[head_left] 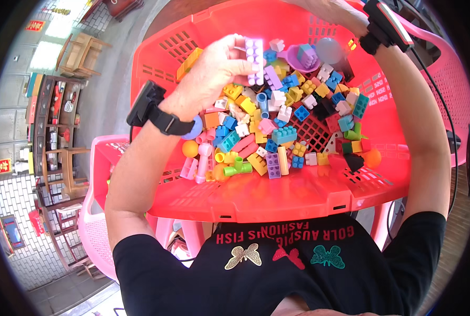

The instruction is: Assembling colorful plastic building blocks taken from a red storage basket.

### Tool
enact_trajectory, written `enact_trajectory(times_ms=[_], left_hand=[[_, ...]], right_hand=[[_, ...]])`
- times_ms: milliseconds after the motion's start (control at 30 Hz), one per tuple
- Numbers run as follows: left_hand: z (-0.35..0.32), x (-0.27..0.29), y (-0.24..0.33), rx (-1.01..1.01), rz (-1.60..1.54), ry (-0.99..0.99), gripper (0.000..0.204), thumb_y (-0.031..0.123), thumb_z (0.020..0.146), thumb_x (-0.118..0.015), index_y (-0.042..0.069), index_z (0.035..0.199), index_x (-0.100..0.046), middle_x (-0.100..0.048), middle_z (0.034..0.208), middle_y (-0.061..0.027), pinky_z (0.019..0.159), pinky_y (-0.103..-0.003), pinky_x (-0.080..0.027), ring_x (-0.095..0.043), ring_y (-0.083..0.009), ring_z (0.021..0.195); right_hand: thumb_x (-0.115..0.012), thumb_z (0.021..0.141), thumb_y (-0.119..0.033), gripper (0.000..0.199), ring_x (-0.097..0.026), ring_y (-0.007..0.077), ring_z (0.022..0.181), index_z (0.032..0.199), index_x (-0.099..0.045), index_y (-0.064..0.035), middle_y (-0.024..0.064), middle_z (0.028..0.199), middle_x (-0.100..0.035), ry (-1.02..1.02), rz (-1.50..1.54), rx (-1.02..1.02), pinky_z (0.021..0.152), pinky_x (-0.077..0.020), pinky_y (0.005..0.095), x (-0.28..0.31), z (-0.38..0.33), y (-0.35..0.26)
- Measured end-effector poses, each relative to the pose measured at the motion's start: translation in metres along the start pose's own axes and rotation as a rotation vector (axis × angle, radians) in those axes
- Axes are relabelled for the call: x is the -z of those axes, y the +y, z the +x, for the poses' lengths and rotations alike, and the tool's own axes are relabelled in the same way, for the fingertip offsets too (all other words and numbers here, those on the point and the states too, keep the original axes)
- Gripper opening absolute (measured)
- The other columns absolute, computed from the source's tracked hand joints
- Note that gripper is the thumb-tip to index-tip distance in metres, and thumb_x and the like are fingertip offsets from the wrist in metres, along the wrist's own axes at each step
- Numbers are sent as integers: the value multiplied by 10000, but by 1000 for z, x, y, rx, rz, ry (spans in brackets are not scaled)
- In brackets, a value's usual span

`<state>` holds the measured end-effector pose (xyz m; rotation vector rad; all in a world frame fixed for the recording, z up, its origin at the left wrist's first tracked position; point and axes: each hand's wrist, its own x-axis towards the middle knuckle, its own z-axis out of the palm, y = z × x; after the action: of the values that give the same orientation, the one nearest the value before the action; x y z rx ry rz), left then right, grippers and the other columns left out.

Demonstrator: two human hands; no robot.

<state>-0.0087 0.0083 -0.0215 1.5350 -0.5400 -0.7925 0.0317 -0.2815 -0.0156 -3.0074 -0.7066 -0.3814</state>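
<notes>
My left hand (225,68) pinches a long lilac building block (254,60) between thumb and fingers, above the far left part of a red plastic basket (256,195). Just below it lies another lilac block (272,77) among many loose coloured blocks. Reaching past the basket's far right side, my right hand (330,9) is cut off by the top edge, so its fingers are out of sight. A purple scoop-like bowl (298,59) with a lilac and teal block in it sits at the far side of the pile, beside a translucent round piece (330,51).
A teal block (284,135), a green pipe piece (238,167) and an orange ball (190,148) lie nearer me. The basket rests between pink plastic chairs (95,221). Wooden shelves (56,110) and a wooden chair (82,55) stand off to the left. Cables hang from the wrist devices.
</notes>
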Motion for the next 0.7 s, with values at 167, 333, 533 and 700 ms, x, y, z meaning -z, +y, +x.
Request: enact_trajectory(times_ms=[167, 333, 533, 700], left_hand=[[17, 31, 10, -144, 211, 164, 332, 104, 865, -628, 12, 1154, -495, -633, 1035, -93, 742, -268, -507, -626, -151, 910], [21, 36, 6, -149, 270, 275, 324, 120, 874, -612, 28, 1163, -500, -632, 1053, -57, 745, -259, -489, -614, -123, 921], [17, 29, 6, -119, 289, 198, 315, 112, 876, -610, 20, 1158, -505, -625, 1017, -52, 733, -249, -495, -620, -121, 906], [14, 16, 10, -223, 96, 210, 330, 85, 874, -610, -10, 1165, -487, -602, 1044, -78, 794, -269, -514, -619, -133, 932]], right_hand=[[-510, 843, -132, 276, -565, 345, 877, 1104, -541, -48, 183, 1043, -550, 130, -150, 343, 732, -469, 404, 8, -14, 8], [-479, 861, -126, 259, -562, 329, 867, 1102, -546, -56, 168, 1038, -550, 158, -66, 250, 736, -460, 392, 0, -10, 12], [-446, 909, -152, 190, -558, 292, 877, 1015, -572, -57, 129, 985, -564, 333, -398, 445, 752, -436, 367, -1, -11, 11], [-467, 932, -243, 241, -542, 342, 906, 1029, -580, -53, 175, 969, -558, 44, 158, 44, 783, -441, 385, 11, -9, -8]])
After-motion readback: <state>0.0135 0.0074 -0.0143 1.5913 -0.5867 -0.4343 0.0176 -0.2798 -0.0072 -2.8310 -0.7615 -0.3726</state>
